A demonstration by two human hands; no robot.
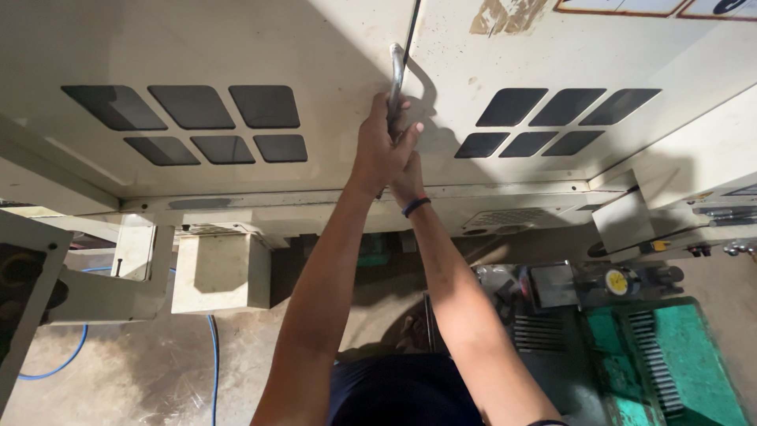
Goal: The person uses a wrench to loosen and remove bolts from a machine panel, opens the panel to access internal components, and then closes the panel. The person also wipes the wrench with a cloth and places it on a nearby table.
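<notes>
head view: the step in hand looks like working the metal handle [397, 75] of a cream machine door [236, 47], which sits at the seam between two panels with dark slanted window slots [206, 118]. the left hand [378, 150] is wrapped shut around the lower part of the handle, thumb reaching across toward the right. the right hand [408, 180] sits just under and behind it, mostly hidden, so i cannot tell how far its fingers curl, though it seems pressed against the left hand and the handle's lower end. a dark wristband [415, 207] rings the right wrist. judging from this grip, the next move calls for a firm, steady pull or slide along the seam with both arms sharing the load. below, a blue hose [213, 355] lies on the dusty floor [158, 371], and a green machine part [678, 355] stands at lower right.
</notes>
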